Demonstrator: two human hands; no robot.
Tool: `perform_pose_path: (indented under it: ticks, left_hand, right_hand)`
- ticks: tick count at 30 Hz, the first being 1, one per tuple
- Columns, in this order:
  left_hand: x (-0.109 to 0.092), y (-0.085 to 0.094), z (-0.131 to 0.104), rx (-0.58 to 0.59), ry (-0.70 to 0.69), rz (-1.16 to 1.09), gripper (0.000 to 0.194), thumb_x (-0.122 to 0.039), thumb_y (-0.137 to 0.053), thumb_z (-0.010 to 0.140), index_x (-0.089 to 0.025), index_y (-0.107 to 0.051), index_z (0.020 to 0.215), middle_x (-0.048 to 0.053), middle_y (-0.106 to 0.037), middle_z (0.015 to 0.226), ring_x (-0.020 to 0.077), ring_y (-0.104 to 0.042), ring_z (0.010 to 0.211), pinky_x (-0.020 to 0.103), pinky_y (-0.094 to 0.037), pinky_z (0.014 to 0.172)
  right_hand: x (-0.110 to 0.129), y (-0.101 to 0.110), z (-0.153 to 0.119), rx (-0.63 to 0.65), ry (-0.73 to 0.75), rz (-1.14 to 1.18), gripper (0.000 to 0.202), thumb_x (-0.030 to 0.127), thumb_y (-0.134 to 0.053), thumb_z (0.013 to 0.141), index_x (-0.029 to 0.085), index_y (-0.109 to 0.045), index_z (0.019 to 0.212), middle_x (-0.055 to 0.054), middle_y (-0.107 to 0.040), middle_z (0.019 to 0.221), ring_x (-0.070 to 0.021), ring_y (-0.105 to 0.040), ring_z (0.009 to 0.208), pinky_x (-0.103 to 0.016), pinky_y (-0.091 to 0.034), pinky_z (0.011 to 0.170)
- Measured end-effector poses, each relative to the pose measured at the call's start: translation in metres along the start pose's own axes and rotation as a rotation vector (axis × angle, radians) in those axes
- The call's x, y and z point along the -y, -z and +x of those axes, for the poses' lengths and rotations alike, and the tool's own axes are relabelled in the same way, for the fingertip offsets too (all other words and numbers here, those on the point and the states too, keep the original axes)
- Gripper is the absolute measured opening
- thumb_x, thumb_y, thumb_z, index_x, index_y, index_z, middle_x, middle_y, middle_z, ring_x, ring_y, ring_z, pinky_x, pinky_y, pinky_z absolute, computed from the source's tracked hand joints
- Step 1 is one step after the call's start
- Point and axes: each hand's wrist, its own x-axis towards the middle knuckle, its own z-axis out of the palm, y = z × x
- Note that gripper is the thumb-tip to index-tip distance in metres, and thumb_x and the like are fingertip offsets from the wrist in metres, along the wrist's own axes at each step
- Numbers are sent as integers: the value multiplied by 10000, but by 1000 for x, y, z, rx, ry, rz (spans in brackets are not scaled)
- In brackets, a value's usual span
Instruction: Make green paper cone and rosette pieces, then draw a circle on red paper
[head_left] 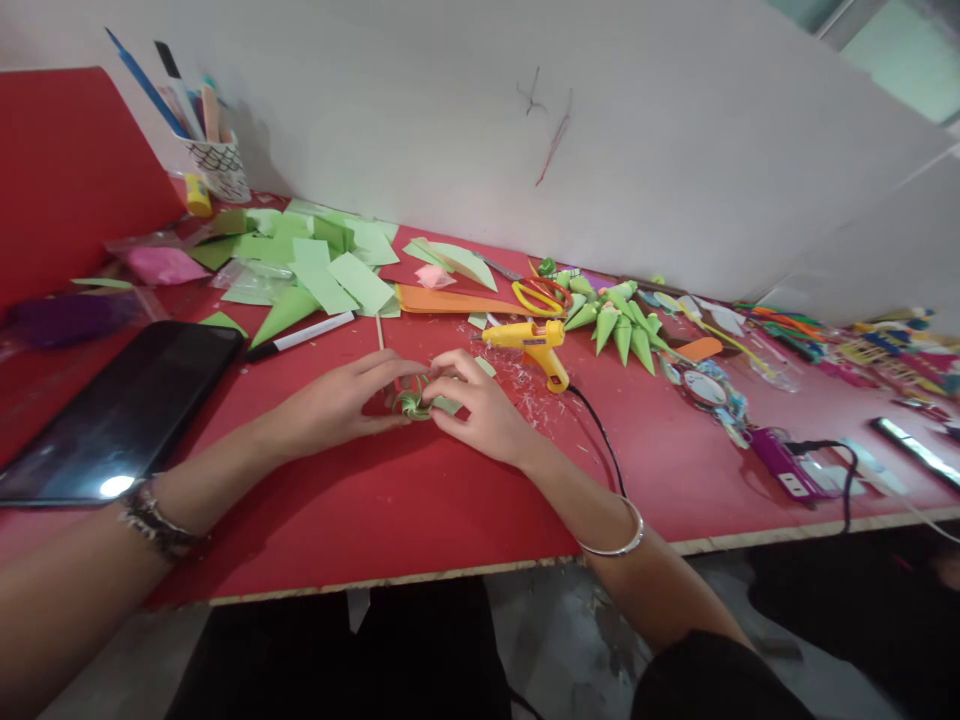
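Observation:
A small green curled paper piece (411, 402) is between my two hands, low over the red table. My left hand (341, 402) is curved round its left side, thumb below and fingers above. From the right, my right hand (476, 405) has its bent fingers closed on the piece's edge. Fingers partly hide the piece. Just beyond my right hand lies a yellow glue gun (529, 345), its nozzle pointing left. A thin pale stick (379, 332) lies behind my left fingers, beside a capped white marker (307, 334).
Green paper sheets (330, 275) and orange-handled scissors (544, 296) lie toward the wall. Green paper cones (622, 325) are to the right. A dark tablet (142, 410) is at left. The glue gun's black cord (604, 440) runs over the front edge near my right forearm.

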Motion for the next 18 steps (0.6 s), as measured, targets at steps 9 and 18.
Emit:
perform_pose_path:
  ticks: [9, 18]
  left_hand:
    - [4, -3, 0, -69, -23, 15, 440, -409, -512, 809, -210, -437, 1195, 100, -447, 1188, 178, -530, 985, 283, -458, 831]
    - [2, 0, 0, 5, 70, 5, 462, -436, -531, 785, -214, -457, 1183, 53, -602, 1056, 159, -581, 871, 241, -450, 748]
  right_hand:
    - [1, 0, 1, 7, 34, 23, 109, 135, -465, 808, 199, -543, 849, -43, -488, 1007, -143, -521, 963, -285, -443, 828]
    - [6, 3, 2, 6, 24, 72, 147, 141, -465, 818, 207, -492, 946, -33, -509, 1007, -127, -513, 954, -267, -430, 840]
